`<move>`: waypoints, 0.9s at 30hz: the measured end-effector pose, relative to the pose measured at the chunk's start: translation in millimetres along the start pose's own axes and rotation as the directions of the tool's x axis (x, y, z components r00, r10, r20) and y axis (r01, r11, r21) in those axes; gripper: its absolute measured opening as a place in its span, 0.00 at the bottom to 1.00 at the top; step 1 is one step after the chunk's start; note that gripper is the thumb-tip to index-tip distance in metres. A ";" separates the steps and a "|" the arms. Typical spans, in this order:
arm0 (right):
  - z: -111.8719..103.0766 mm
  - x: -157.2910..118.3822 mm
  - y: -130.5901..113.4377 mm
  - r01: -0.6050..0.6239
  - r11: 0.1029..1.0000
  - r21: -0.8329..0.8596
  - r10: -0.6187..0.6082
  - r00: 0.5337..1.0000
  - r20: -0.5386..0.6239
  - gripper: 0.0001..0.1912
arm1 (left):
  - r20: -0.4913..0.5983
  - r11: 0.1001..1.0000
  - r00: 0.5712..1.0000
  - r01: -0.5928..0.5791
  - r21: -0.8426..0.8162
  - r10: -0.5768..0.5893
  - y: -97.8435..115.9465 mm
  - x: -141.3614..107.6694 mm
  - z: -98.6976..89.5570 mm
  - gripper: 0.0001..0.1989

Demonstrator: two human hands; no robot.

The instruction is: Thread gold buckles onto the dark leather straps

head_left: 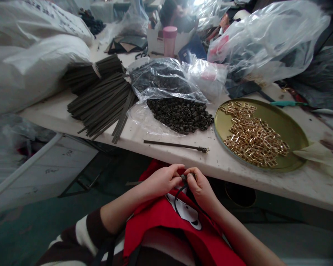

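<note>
My left hand (166, 180) and my right hand (197, 184) meet over my red apron, just below the table edge. Both are closed on a dark strap (184, 178); a glint of gold metal shows at my right fingertips. A thin dark end sticks out behind my left wrist. On the table edge above lies one dark strap with a gold buckle (177, 145). Behind it sits a heap of small black loops (183, 116), partly under clear plastic. Gold buckles (255, 142) are piled in a round gold tray (291, 129). Bundled dark strips (102, 101) fan out at the left.
The white table (246, 179) runs across in front of me. Large white sacks (41, 66) fill the left side. A pink-lidded cup (169, 41) and a white box (155, 42) stand at the back. A big clear plastic bag (274, 40) lies at the back right, near a teal-handled tool (287, 103).
</note>
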State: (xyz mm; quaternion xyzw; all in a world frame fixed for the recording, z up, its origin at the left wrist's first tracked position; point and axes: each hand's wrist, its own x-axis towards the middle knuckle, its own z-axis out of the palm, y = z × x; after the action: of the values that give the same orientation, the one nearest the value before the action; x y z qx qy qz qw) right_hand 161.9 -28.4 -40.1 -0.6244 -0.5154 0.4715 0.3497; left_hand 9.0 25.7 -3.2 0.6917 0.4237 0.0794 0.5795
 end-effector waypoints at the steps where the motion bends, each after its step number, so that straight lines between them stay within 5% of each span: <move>1: -0.9 -0.8 0.7 0.008 1.000 -0.016 -0.008 1.000 -0.006 0.08 | -0.006 1.000 1.000 0.007 0.009 -0.007 -0.1 0.7 0.6 0.20; 8: -6.8 -6.3 -7.0 0.109 0.994 -0.024 -0.106 0.990 0.098 0.12 | 0.169 0.992 0.980 0.119 -0.043 -0.110 3.1 -6.5 -9.0 0.14; 18: -9.8 -17.8 -6.7 0.263 0.952 -0.156 -0.243 0.961 0.136 0.15 | 0.154 0.987 0.988 -0.053 0.151 0.030 9.3 -12.3 -4.2 0.14; 23: -9.3 -7.7 -9.7 0.331 0.910 -0.249 -0.324 0.943 0.069 0.16 | 0.029 0.925 0.984 -0.176 0.336 0.177 15.3 -4.4 -7.4 0.13; 27: -33.0 25.4 -17.4 0.385 0.784 -0.487 -0.446 0.895 -0.011 0.13 | -0.083 0.807 0.942 -0.231 0.543 0.326 20.4 20.0 -19.3 0.13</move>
State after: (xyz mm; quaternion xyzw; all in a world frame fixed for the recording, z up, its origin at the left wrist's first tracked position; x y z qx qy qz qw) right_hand 188.4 1.8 -19.5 -0.5898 -0.7161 0.2025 0.3137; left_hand 20.1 54.1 13.0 0.8687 0.3710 0.1042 0.3112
